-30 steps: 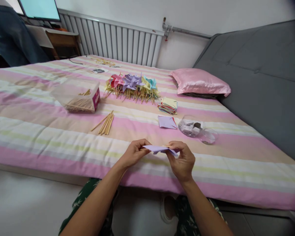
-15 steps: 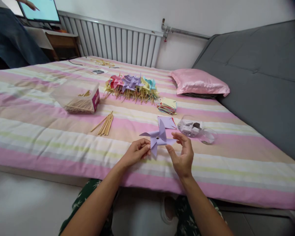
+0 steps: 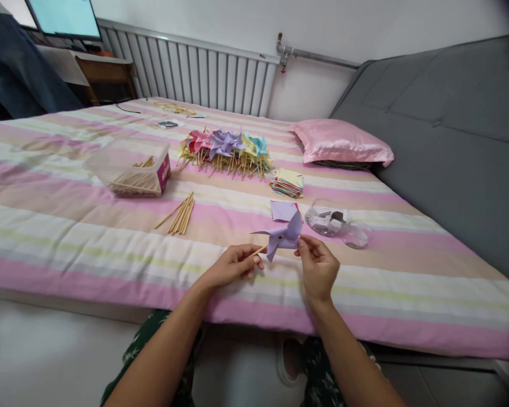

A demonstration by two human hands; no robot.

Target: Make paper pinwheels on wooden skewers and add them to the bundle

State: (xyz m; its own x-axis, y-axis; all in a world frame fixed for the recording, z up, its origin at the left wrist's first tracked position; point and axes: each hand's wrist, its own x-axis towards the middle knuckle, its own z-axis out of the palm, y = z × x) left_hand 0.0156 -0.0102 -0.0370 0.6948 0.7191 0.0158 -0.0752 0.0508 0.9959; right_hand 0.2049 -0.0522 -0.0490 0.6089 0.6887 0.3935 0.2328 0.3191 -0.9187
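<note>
My left hand (image 3: 236, 264) is closed around a thin wooden stick (image 3: 258, 251), pinched between thumb and fingers. A purple paper pinwheel (image 3: 282, 237) with a small pin at its centre is held between my hands, above the bed's near side. On its right side my right hand (image 3: 319, 267) pinches the pinwheel, thumb against fingertips. Just behind it lies a small stack of purple paper squares (image 3: 283, 211). Farther back is a taller stack of coloured paper squares (image 3: 287, 183). Several loose wooden sticks (image 3: 181, 215) lie to the left of my left hand.
A clear plastic box (image 3: 139, 180) of sticks stands at the left. Finished-looking pinwheels (image 3: 224, 144) are heaped in the middle. Round clear containers (image 3: 326, 218) sit to the right, a pink pillow (image 3: 341, 141) behind. A person's jeans (image 3: 21, 68) show at the far left.
The pinwheel has turned and tilted, showing the stick in my left hand. My right hand has gone from fingers apart to a pinch on the pinwheel. The other person's hand has left the screen.
</note>
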